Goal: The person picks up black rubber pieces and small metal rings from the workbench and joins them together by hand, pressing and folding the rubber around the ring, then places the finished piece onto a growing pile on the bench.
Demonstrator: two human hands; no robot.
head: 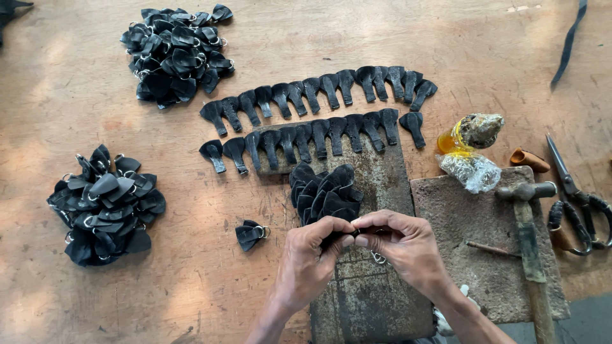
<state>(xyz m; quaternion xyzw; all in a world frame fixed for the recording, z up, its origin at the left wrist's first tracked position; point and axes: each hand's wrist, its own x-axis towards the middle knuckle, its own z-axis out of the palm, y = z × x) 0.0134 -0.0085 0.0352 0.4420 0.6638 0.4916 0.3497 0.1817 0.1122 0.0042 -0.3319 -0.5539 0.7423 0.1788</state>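
Hands pinching a small black leather piece over a rusty metal slab

Fingertips of both hands are meeting at the centre of the view. The left hand (310, 255) and the right hand (403, 245) are pressing together around a small black leather tab (347, 234), each pinching one side of it between thumb and fingers, so most of the tab is hiding under the fingertips. A small metal ring (378, 257) is hanging just below the right thumb.

The hands are hovering above a rusty rectangular metal slab (376, 299) that is lying on the worn wooden table (191, 299). A loose heap of black leather tabs (324, 191) is sitting on the slab, just beyond the fingers. Beyond it, two rows of black spoon-shaped leather cut-outs (319, 95) are lying side by side, the nearer row partly overlapping the slab's far edge.

One folded black leather tab with a ring (250, 234) is lying alone left of the slab. Two big piles of finished black ringed tabs are sitting further left, one near (105, 207) and one far (177, 54).

To the right, a wooden-handled hammer (530, 248) is resting on a flat grey stone block (475, 255), with black-handled scissors (577, 204) beside it and a crumpled clear plastic bag (472, 171) at the block's far corner.
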